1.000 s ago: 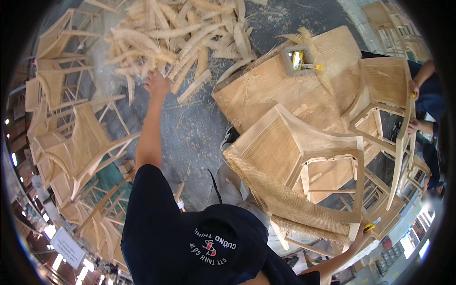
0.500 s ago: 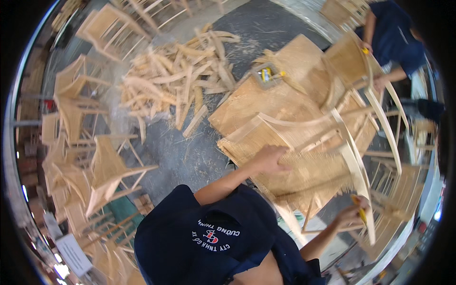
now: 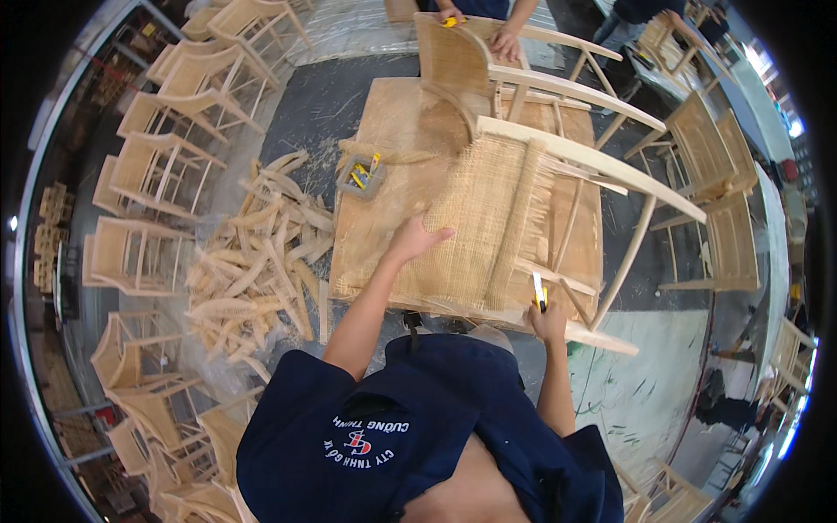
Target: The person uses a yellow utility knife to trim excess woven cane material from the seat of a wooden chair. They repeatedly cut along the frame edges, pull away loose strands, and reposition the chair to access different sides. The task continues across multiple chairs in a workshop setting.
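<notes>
A pale wooden chair [image 3: 593,157] lies tipped over on the work table, its legs reaching to the right. A woven straw-coloured panel [image 3: 471,218] covers its broad side, with a frayed fringe along the right. At the left part of this weave rests my left hand [image 3: 417,239], thumb spread and nothing visible in it. My right hand [image 3: 547,321] grips a yellow and black utility knife [image 3: 540,295] beside the chair's near rail. The knife's bare blade points away from me, just right of the panel's near corner.
Under the chair is a wooden table [image 3: 384,113] bearing a grey box of yellow knives [image 3: 360,177]. Across it, a co-worker's hands [image 3: 506,42] work at another chair [image 3: 453,57]. Curved offcuts [image 3: 253,253] are heaped on the floor at left; finished-looking chairs [image 3: 161,174] stand beyond.
My view has turned, and the chair now lies at a different angle. My right hand, still holding the knife, is closer to the panel's near end. The left hand stays on the weave.
</notes>
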A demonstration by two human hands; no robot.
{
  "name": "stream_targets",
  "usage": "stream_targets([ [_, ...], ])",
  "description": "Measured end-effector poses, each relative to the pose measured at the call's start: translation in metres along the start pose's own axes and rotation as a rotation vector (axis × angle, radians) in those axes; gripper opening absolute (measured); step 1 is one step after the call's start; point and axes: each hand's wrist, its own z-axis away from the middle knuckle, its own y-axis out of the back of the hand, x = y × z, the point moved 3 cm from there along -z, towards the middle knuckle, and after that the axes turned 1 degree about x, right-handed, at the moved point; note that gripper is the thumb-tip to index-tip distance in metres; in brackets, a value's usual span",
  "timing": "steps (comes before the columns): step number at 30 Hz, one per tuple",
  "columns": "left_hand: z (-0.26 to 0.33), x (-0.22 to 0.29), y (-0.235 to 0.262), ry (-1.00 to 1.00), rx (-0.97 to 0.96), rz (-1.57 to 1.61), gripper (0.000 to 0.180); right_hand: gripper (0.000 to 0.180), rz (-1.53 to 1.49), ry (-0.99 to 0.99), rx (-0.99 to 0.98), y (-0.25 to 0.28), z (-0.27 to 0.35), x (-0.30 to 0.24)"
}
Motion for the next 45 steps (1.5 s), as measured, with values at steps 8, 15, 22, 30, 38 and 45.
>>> stream_targets([
  [8, 0.011, -0.005, -0.008, -0.012, 0.007, 0.224, 0.053, 0.042, 0.129, -0.05, -0.058, 0.01, 0.011, -0.018],
  [15, 0.024, -0.034, -0.003, 0.197, -0.079, 0.192, 0.05, 0.046, 0.176, -0.143, -0.274, 0.018, 0.019, -0.031],
  [22, 0.011, -0.024, -0.002, 0.178, -0.081, 0.173, 0.062, 0.033, -0.156, -0.13, -0.155, 0.02, 0.006, -0.021],
  [30, 0.059, -0.001, 0.007, 0.081, 0.459, -0.556, 0.079, 0.034, -0.596, 0.071, 0.017, 0.054, -0.015, -0.111],
  [38, 0.134, -0.076, 0.054, 0.154, 0.453, -0.447, 0.039, 0.05, -0.756, 0.194, -0.189, -0.001, -0.073, -0.226],
  [45, 0.159, -0.132, 0.091, 0.245, 0.199, -0.227, 0.037, 0.05, -0.561, 0.361, 0.248, -0.045, -0.11, -0.256],
])
